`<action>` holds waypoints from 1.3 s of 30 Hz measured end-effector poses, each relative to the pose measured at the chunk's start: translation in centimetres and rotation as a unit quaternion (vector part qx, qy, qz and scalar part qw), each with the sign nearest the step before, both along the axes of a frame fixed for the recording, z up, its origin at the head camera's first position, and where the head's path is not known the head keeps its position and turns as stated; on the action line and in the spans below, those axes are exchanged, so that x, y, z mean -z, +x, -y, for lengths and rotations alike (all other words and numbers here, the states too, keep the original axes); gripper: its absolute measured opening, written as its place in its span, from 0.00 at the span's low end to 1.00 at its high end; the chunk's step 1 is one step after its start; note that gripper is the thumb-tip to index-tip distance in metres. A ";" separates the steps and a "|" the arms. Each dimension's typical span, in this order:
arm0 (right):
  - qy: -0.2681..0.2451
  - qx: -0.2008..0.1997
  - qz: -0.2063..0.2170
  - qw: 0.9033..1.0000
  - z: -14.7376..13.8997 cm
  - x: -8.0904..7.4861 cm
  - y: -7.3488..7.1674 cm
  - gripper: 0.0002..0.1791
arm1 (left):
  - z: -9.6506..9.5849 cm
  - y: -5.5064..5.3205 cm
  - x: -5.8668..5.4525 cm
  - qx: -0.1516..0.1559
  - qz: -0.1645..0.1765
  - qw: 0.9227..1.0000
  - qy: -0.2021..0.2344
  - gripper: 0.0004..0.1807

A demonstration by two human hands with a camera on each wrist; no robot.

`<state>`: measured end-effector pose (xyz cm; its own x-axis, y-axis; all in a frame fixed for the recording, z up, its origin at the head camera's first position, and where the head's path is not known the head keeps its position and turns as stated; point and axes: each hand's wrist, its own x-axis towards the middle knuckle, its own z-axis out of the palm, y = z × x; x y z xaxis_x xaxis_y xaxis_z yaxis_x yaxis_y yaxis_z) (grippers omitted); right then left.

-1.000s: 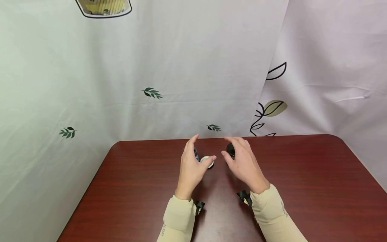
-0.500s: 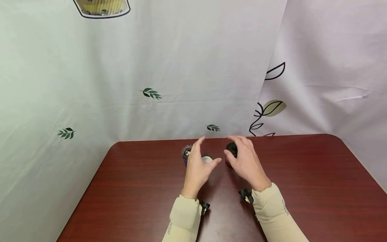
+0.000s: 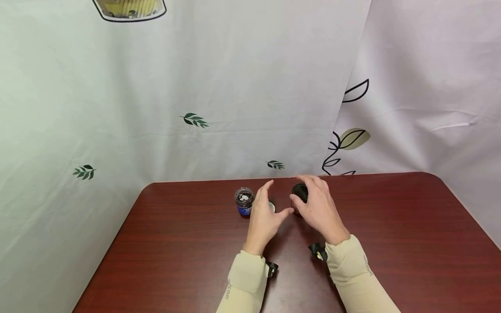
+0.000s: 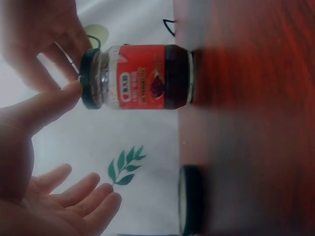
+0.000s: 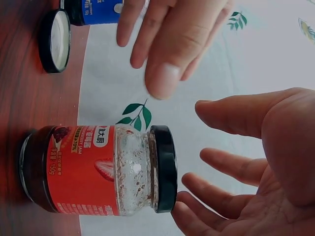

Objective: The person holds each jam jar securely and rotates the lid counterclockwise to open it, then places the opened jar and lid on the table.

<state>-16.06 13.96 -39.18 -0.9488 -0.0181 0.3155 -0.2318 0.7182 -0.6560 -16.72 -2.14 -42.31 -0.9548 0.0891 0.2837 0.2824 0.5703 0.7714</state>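
A strawberry jam jar with a red label (image 5: 81, 172) stands upright, its dark screw lid (image 3: 300, 190) on. My right hand (image 3: 318, 206) hovers round that lid with fingers spread and bent; whether a fingertip touches it I cannot tell. My left hand (image 3: 266, 219) is left of the jar, thumb stretched toward the lid, nothing in its grasp. Behind the left hand, a loose jar lid (image 5: 60, 42) lies with its pale inside up, partly covered in the head view. Further left stands a lidless blue-labelled jar (image 3: 244, 204) with dark contents and something white on top.
The dark red wooden table (image 3: 176, 252) reaches back to a white leaf-printed curtain (image 3: 235, 87). Black wrist straps with small devices (image 3: 318, 252) sit under the cream sleeves (image 3: 348, 261).
My left hand has moved right, toward the red-labelled jar, uncovering the blue-labelled jar. My right hand has shifted only slightly, staying by the lid.
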 end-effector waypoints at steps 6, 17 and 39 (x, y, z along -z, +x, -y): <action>0.001 0.004 0.002 1.000 -0.2 0.0 -0.1 0.28 | -0.6 -0.2 0.6 0.003 0.014 1.000 0.000 0.49; 0.009 0.003 0.003 1.000 -0.5 0.2 -0.4 0.30 | -1.7 -0.5 1.5 0.006 0.019 1.000 -0.012 0.48; 0.012 0.000 0.016 1.000 -0.8 1.1 -0.6 0.32 | -3.3 -1.9 1.5 0.047 0.104 0.992 -0.043 0.45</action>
